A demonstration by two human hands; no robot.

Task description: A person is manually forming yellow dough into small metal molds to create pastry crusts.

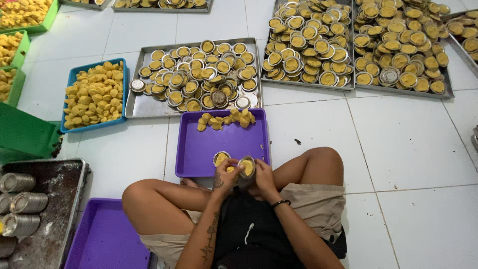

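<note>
I sit cross-legged on a white tiled floor. My left hand (226, 175) and my right hand (261, 175) meet over the near edge of a purple tray (199, 149). Between them they hold a small round metal mould (246, 166) filled with yellow cake, tilted on its side. My left fingers pinch a yellow cake piece at its mouth. A second filled mould (220, 158) rests on the purple tray beside my left hand. A row of loose yellow cakes (224, 119) lies along the tray's far edge.
A steel tray of filled moulds (134, 107) lies beyond the purple tray, two fuller steel trays (308, 85) farther right. A blue tray of loose cakes (94, 94) sits left, green bins (22, 132) beyond. Stacked empty moulds (27, 201) fill a dark tray; another purple tray (107, 234) is near.
</note>
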